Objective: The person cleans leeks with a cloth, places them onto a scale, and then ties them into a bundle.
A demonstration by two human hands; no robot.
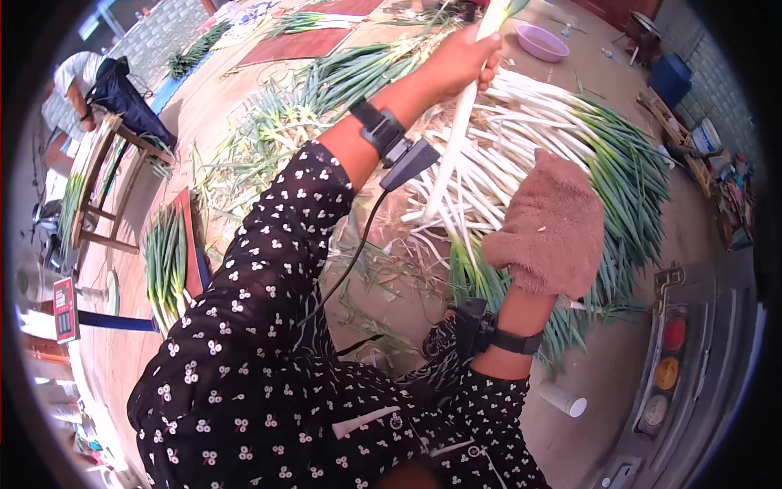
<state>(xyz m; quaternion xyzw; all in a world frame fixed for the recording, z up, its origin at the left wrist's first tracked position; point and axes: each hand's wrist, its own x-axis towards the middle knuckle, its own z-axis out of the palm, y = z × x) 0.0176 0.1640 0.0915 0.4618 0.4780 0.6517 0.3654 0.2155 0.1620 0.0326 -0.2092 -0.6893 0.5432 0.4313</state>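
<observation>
My left hand (466, 63), bare, is raised at the top centre, its fingers wrapped round a large green onion (457, 134). The long white stalk slants down from the hand, and its green end leaves the top of the view. My right hand (554, 228) is inside a brown fuzzy mitt, above the green leaves at the right. The mitt hides its fingers, so whether it grips anything cannot be made out. Beneath both hands spreads a big heap of green onions (631, 175), white stalks toward the middle and green leaves toward the right.
Loose peelings and leaves (269, 130) litter the floor at left. A pink basin (542, 42) stands beyond the heap. A tied-looking bundle (167, 257) lies near a wooden stand (114, 191), where another person (110, 90) bends over. Vehicle tail lights (668, 371) are at lower right.
</observation>
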